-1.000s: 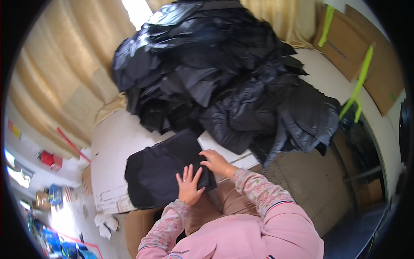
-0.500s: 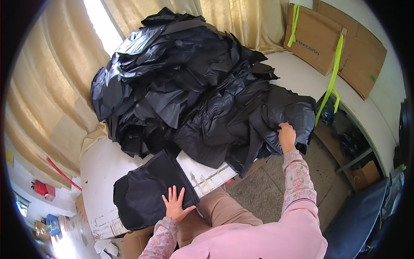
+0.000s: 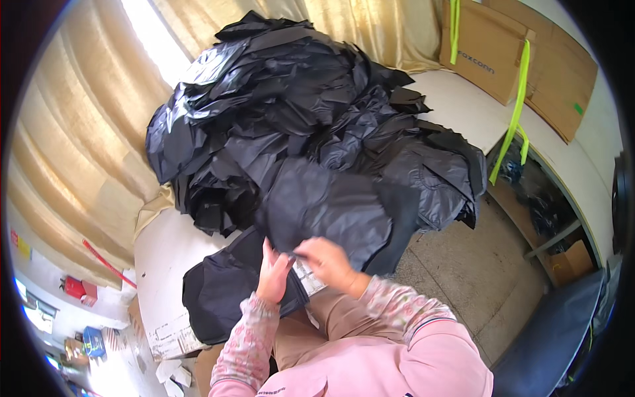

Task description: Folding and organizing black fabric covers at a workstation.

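Observation:
A black fabric piece is stretched out in front of me, its near edge drawn up to my hands. My right hand is closed on that edge, fingers pinched together. Close beside it, my left hand pinches the same edge between thumb and fingers. Under and left of my left hand lies a flat stack of black fabric pieces at the table's front edge. Behind everything rises a large heap of loose black fabric pieces, and the held piece overlaps its front.
The white table has a worn front edge. Flattened cardboard boxes lean at the back right, with a yellow-green strap hanging by them. An open shelf stands right. Beige curtains hang behind and left.
My right hand has come from the heap's right side toward the middle, bringing a fabric piece. My left hand has risen off the flat stack and closed on the piece's edge.

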A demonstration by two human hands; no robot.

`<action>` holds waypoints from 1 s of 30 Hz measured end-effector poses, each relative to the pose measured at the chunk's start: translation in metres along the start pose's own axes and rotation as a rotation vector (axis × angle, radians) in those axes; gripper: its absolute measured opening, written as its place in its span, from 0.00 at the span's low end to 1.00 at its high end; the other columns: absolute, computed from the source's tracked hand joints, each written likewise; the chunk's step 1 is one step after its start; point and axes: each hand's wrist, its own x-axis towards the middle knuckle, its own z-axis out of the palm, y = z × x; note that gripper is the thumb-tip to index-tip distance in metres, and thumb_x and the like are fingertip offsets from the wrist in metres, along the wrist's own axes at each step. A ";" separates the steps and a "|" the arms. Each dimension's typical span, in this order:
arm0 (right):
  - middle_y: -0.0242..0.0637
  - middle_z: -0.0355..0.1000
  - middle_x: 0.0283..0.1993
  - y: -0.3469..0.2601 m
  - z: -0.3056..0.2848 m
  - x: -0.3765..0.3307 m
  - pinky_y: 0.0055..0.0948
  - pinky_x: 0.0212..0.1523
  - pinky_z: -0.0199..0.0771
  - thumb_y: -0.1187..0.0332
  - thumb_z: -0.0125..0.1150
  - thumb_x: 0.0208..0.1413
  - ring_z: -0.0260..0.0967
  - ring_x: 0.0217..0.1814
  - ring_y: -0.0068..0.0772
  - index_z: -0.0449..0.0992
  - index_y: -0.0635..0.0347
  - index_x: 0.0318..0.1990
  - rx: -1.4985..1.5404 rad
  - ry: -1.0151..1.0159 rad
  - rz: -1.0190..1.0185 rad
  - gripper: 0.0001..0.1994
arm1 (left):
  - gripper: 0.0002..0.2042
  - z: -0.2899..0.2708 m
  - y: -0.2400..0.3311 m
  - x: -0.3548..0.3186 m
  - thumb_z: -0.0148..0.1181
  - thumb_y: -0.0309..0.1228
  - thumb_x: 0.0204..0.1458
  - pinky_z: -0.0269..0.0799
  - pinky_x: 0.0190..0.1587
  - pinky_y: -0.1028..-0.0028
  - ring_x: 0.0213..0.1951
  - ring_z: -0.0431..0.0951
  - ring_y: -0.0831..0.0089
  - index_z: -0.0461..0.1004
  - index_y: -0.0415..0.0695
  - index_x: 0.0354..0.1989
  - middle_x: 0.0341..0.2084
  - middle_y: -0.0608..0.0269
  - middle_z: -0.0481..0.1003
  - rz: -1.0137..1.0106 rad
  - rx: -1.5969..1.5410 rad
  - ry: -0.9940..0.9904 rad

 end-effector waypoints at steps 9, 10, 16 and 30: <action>0.37 0.69 0.32 0.062 -0.077 -0.056 0.31 0.37 0.70 0.73 0.66 0.51 0.67 0.34 0.32 0.72 0.61 0.35 -0.231 0.514 0.562 0.08 | 0.14 -0.047 0.034 0.006 0.54 0.21 0.57 0.74 0.51 0.68 0.46 0.78 0.67 0.72 0.38 0.52 0.46 0.60 0.77 0.027 -0.136 0.285; 0.34 0.67 0.32 0.081 -0.087 -0.086 0.28 0.35 0.69 0.73 0.68 0.51 0.64 0.32 0.25 0.71 0.62 0.38 -0.128 0.527 0.695 0.11 | 0.14 -0.051 0.033 0.007 0.54 0.22 0.57 0.75 0.51 0.68 0.46 0.78 0.67 0.72 0.38 0.52 0.46 0.60 0.77 0.022 -0.128 0.278; 0.33 0.72 0.37 0.078 -0.068 -0.174 0.27 0.37 0.70 0.63 0.71 0.50 0.67 0.35 0.24 0.73 0.67 0.48 0.372 0.299 1.148 0.22 | 0.19 -0.074 0.013 0.018 0.56 0.22 0.57 0.70 0.55 0.70 0.49 0.76 0.67 0.67 0.37 0.58 0.50 0.58 0.75 0.140 0.025 0.356; 0.31 0.74 0.43 -0.065 -0.072 0.014 0.25 0.43 0.75 0.60 0.57 0.64 0.73 0.41 0.23 0.73 0.62 0.48 1.062 -0.119 0.691 0.15 | 0.34 0.058 0.024 -0.046 0.59 0.18 0.48 0.49 0.69 0.59 0.69 0.57 0.54 0.56 0.37 0.67 0.66 0.44 0.57 0.581 0.868 -0.243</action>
